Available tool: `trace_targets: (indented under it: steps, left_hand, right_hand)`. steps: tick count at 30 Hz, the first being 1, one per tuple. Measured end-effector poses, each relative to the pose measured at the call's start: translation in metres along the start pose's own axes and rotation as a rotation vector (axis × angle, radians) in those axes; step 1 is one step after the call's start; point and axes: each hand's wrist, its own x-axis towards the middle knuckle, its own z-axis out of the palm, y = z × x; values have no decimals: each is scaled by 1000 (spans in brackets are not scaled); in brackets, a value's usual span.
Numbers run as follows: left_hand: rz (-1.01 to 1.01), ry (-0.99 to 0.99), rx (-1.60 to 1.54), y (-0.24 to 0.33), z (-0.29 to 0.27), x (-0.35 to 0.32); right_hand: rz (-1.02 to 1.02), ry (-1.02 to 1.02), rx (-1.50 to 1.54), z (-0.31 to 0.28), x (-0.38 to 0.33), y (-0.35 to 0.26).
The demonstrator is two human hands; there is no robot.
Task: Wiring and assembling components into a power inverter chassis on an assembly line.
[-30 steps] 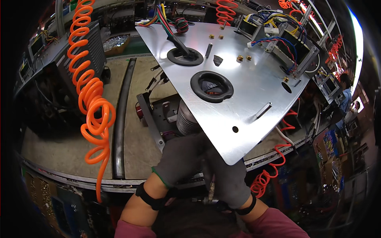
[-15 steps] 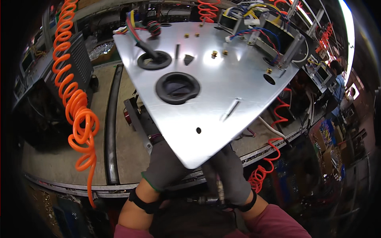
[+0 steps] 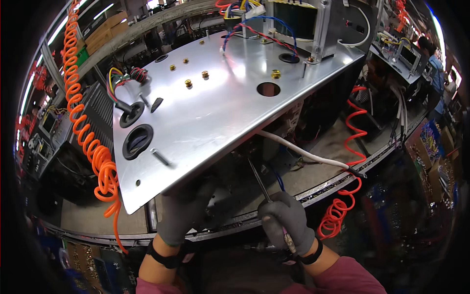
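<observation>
My right hand (image 3: 285, 219), in a grey glove, is closed round a screwdriver (image 3: 260, 181). Its long thin shaft points up and away toward the dark space below a metal panel (image 3: 210, 115); I cannot make out what the tip meets. My left hand (image 3: 182, 213), also gloved in grey, reaches under the panel's near edge, where shadow hides its fingers. The shiny panel carries black rubber grommets (image 3: 137, 142), brass fittings (image 3: 205, 75) and upright studs. At its far right stands a transformer-like block (image 3: 293, 22) with blue and red wires.
A coiled orange hose (image 3: 100, 161) hangs at the left, and another coiled hose (image 3: 338, 218) droops at the right. A white cable (image 3: 303, 151) runs out from under the panel over the bench edge (image 3: 333, 185). Farther right, a person in blue (image 3: 434, 73) stands beside another unit.
My view has shifted, and the panel now appears turned, with its near corner farther left. My right hand has come out from beneath the corner, showing the screwdriver's shaft. The left hand has moved left.
</observation>
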Motion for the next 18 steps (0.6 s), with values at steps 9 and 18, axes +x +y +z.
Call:
trace_targets:
  steps: [9,18]
  left_hand:
    - [117,31,106,20,4,18]
    - [254,-117,255,33,-2,39]
  right_hand:
    - [-62,53,-1,5,15,7]
    - [-161,116,26,11,39,7]
